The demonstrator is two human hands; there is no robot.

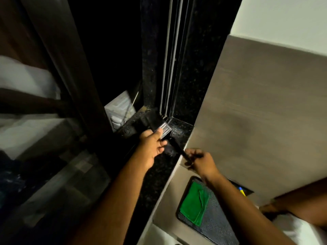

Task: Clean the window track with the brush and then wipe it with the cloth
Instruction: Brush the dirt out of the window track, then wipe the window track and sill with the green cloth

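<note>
Right hand point(200, 163) fingers clamp the brush point(177, 147); left hand point(152, 147) pinches a silver piece point(164, 130) at the sill's corner; dim light risks missed grit.

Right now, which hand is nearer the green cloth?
The right hand, gripping the brush just above the green cloth. The left hand sits farther up-left on the sill.
</note>
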